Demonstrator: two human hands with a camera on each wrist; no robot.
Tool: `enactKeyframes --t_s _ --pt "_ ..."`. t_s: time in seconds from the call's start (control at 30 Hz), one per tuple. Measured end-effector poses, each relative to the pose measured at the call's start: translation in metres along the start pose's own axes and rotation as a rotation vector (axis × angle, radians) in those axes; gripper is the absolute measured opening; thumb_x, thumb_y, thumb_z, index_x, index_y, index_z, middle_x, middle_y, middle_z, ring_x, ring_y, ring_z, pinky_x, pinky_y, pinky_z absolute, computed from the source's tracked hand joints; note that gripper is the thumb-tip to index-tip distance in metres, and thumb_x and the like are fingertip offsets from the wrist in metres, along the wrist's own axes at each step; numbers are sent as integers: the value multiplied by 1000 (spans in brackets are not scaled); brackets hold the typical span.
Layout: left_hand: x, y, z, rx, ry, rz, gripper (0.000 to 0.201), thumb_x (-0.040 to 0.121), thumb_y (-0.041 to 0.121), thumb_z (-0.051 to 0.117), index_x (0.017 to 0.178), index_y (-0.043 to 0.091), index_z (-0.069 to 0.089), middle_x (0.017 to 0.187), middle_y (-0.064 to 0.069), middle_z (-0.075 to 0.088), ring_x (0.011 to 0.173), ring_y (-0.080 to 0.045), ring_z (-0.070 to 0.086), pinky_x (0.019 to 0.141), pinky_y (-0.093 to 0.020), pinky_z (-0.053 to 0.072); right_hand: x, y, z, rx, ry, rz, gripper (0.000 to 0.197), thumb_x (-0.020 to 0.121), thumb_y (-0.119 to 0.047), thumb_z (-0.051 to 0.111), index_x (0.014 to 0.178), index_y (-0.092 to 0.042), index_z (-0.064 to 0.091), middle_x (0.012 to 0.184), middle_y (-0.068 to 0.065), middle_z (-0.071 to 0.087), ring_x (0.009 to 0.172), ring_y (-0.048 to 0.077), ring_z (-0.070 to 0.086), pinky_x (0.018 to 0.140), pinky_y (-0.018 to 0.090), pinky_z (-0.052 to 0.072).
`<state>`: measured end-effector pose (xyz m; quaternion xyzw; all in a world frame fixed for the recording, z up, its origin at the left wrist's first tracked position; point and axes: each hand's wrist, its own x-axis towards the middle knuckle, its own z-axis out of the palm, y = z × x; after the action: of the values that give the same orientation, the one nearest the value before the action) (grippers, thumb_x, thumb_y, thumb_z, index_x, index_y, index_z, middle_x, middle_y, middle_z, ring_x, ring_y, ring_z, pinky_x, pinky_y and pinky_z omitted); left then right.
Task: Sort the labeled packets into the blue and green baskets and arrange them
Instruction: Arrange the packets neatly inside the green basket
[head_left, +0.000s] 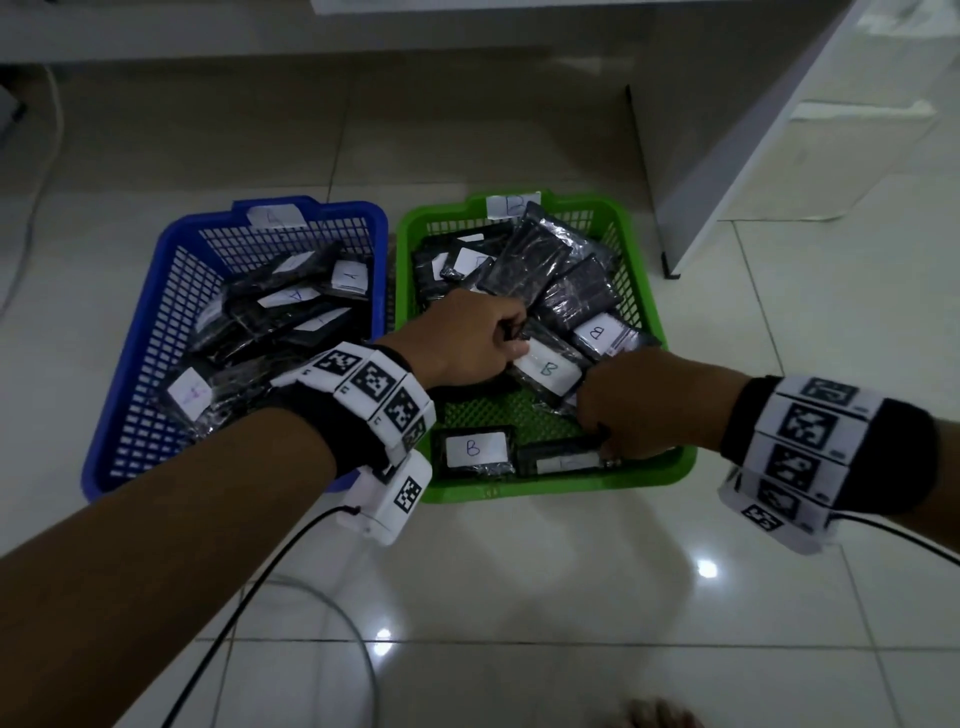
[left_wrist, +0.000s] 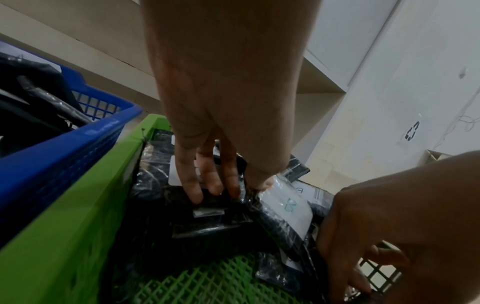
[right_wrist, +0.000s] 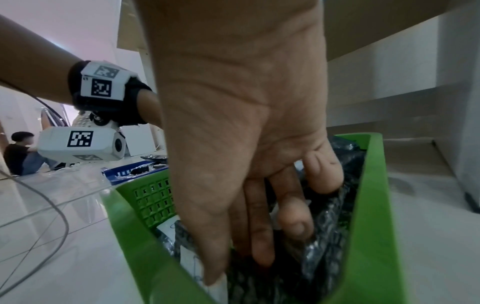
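A blue basket (head_left: 119, 415) on the left holds black packets labelled A. To its right, a green basket (head_left: 545, 488) holds several black packets labelled B. My left hand (head_left: 511, 340) reaches into the green basket's middle and pinches the edge of a B-labelled packet (head_left: 548, 369), thumb on its white label (left_wrist: 288, 207). My right hand (head_left: 602, 447) is low at the front right, fingers curled on the end of a black packet (head_left: 558, 460) lying along the front wall. Another B packet (head_left: 475, 449) lies flat at the front left. In the right wrist view, packets hide the fingertips (right_wrist: 262, 257).
Both baskets stand side by side on a glossy tiled floor. A white cabinet (head_left: 753, 130) rises close behind the green basket at the right. Cables (head_left: 311, 597) trail over the floor in front. A foot (head_left: 654, 714) shows at the bottom edge. A seated person (right_wrist: 18, 152) is far off.
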<state>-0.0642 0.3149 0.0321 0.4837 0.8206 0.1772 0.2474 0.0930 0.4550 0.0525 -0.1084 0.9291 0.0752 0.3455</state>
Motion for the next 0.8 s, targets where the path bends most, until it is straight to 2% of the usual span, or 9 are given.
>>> enactKeyframes --t_s 0.1,0.17,0.23,0.3,0.37,0.43,0.53,0.67,0.8 --pt "-1 0 0 1 1 3 17 95 37 64 93 21 59 87 5 65 74 -6 56 72 -28 43 6 -5 2 12 -4 -22 39 90 -55 55 116 -26 61 105 -2 58 96 22 62 79 35 54" --pt "-1 0 0 -1 4 2 18 95 37 64 95 19 61 88 4 66 77 -10 59 74 -30 47 10 -2 2 47 7 -5 43 86 -54 61 122 -30 59 116 -3 57 104 21 60 85 36 53" --pt "-1 -1 0 -6 7 -2 19 95 37 64 98 19 62 88 4 66 79 -10 60 75 -30 49 14 1 0 101 28 42 45 77 -54 71 116 -33 63 111 -6 57 104 19 60 84 34 52" --pt "-2 -1 0 -16 17 -8 20 95 37 63 101 18 63 88 5 65 79 -8 59 73 -28 46 18 3 -5 109 41 89 44 67 -57 78 103 -33 68 94 -9 53 97 17 60 73 29 50" --pt "-1 -3 0 -31 36 -17 21 96 37 63 102 17 62 88 4 65 78 -9 59 70 -26 43 23 5 -9 52 41 106 42 62 -61 79 90 -32 68 83 -12 48 85 16 59 64 26 47" --pt "-1 -4 -1 -43 54 -23 22 96 36 63 101 15 61 86 1 66 77 -12 61 70 -27 45 25 6 -14 5 22 108 45 59 -66 77 85 -31 67 79 -12 46 78 15 55 61 26 44" --pt "0 -5 -1 -54 67 -28 21 95 35 63 99 15 61 85 1 66 77 -13 61 70 -28 48 26 9 -19 -74 15 119 53 55 -72 75 83 -27 67 78 -10 52 72 16 56 62 28 50" --pt "0 -8 -6 -71 117 -42 17 95 33 65 100 18 61 82 6 64 74 -9 60 66 -24 44 29 9 -22 -178 -14 115 64 57 -68 77 97 -20 63 81 -4 57 77 21 65 59 31 50" --pt "-4 -16 -12 -76 108 -34 17 95 30 65 105 17 63 87 3 66 77 -8 61 69 -23 44 24 14 -19 -214 -11 -7 44 68 -57 77 96 -26 65 96 -4 66 88 21 66 70 31 53"
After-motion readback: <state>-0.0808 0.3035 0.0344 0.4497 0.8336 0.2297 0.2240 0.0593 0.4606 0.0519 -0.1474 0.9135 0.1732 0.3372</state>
